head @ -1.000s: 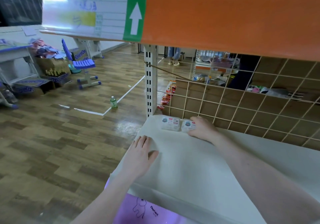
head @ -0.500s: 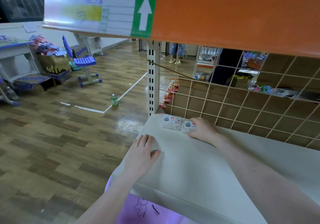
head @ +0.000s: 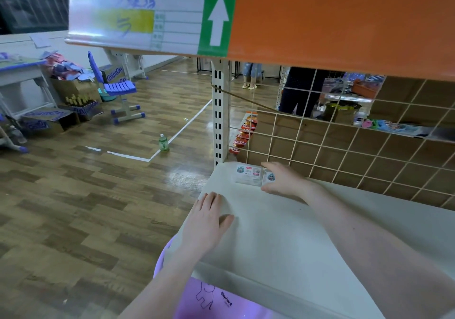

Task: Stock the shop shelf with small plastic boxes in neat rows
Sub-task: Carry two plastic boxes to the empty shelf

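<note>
Two small plastic boxes at the far left corner of the shelf, side by side and touching, hard against the wire grid at the back. First box in full view, long axis running left to right along the grid, label up. Second box just right of it, mostly hidden under the right hand.

Right hand over that second box, index finger stretched along its far edge and thumb down at the near edge, seemingly bracketing it; fingers fairly straight, spread a little, whether actually pinching or only pressing cannot be told. Both boxes directly under and just left of those fingertips, so clearly the nearer hand for any nudge or squaring-up.

Left hand flat on the bare shelf, fingers together and extended, thumb out to the right, holding nothing. Boxes ahead and to the right of its fingertips, well apart from them.

Likely next: sliding the second box flush with the first, a push leftward and back toward the grid.

Below the shelf's front edge, a purple tub with a line drawing, contents not visible. Count in view: two boxes, two hands, one tub.
</note>
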### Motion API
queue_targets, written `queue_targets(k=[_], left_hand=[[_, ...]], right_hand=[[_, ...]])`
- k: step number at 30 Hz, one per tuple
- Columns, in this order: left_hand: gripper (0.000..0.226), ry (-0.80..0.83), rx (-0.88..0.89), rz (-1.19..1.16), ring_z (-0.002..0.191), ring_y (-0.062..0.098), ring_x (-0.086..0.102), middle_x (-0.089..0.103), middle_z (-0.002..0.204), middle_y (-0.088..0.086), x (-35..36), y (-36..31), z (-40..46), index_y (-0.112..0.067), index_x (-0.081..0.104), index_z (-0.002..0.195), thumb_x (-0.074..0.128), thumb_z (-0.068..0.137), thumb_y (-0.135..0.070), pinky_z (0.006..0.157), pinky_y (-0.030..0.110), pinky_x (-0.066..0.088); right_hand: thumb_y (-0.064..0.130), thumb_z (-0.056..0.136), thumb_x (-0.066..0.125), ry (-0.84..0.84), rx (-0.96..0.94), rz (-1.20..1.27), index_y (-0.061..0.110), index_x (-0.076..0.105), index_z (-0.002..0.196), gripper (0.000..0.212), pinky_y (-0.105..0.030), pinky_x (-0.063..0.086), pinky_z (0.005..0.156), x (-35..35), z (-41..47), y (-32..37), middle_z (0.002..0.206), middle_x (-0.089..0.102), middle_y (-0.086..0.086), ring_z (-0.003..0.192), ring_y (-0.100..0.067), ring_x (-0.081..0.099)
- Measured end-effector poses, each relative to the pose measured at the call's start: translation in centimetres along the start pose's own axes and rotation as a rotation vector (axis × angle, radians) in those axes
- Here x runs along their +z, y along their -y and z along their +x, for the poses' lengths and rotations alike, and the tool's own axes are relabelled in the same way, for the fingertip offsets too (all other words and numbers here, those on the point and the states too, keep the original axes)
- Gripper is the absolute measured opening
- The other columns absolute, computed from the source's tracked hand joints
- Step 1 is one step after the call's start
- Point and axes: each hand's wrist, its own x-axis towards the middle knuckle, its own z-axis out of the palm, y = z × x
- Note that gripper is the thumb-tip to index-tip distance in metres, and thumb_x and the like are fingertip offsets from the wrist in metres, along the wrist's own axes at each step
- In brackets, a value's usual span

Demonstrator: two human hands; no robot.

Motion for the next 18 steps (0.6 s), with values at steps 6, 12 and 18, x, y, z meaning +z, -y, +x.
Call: queue_targets(k=[6,12,18], left_hand=[[0.065,0.009,-0.014,-0.004,0.144,0.015,0.007,0.016,0.155,-0.002,0.17,0.00,0.14,-0.014,0.017,0.148,0.031,0.097,-0.051,0.115,0.024,0.001],[0.065,0.005,-0.014,-0.006,0.144,0.014,0.007,0.013,0.156,-0.003,0.06,-0.07,-0.02,-0.016,0.016,0.149,0.031,0.097,-0.052,0.115,0.024,0.000],[0.066,0.007,-0.019,-0.015,0.145,0.014,0.006,0.013,0.157,-0.002,0.07,-0.09,0.06,-0.016,0.015,0.149,0.032,0.097,-0.052,0.115,0.024,-0.001]], right_hand=[[0.032,0.073,0.071,-0.032,-0.024,0.025,0.019,0.051,0.129,0.061,-0.035,0.046,0.088,0.37,0.34,0.21,0.119,0.054,-0.002,0.108,-0.021,0.052],[0.033,0.074,0.070,-0.011,-0.043,0.030,0.017,0.035,0.142,0.078,-0.033,0.036,0.100,0.47,0.53,0.36,0.142,0.039,-0.001,0.127,-0.020,0.040],[0.024,0.072,0.070,-0.058,-0.075,0.048,0.015,0.050,0.130,0.063,-0.031,0.040,0.094,0.43,0.86,0.97,0.130,0.051,-0.006,0.117,-0.022,0.048]])
